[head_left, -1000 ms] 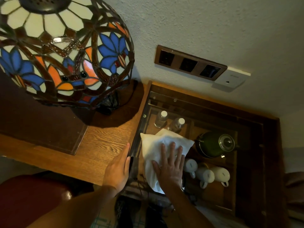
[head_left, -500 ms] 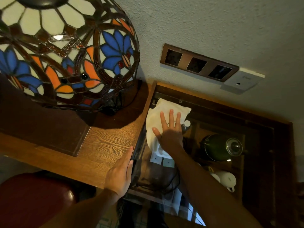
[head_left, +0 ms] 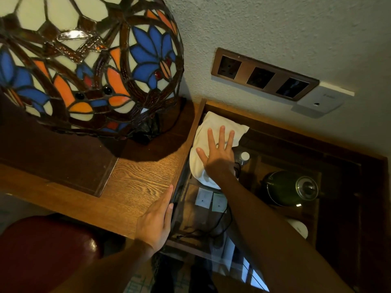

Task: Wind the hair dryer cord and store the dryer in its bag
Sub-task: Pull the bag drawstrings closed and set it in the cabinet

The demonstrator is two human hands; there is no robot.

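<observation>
Since a second ago the right hand (head_left: 219, 152) has slid the bag (head_left: 213, 129) from the near middle of the glass top (head_left: 275, 149) up into the far left corner, right against the desk (head_left: 135, 182) edge and close to the wall. Fingers are spread flat on the cloth, palm down, pressing and gripping nothing. The left hand (head_left: 155, 220) has barely shifted: it rests flat along the desk edge, fingers straight, holding nothing.

Handling-wise, the bag looks like soft white cloth, so it'll slump and bunch if you pinch one corner. I can't see the dryer itself (presumably inside, the bag looks lumpy), so I'd guess a hard, fairly light lump under the fabric. A dark cord (head_left: 237, 169) shows by the wrist, but whether it's the dryer's I can't tell. I'd cup the bulge from above or take the neck, not the loose cloth. Glass is slick, so it slides easily.
</observation>
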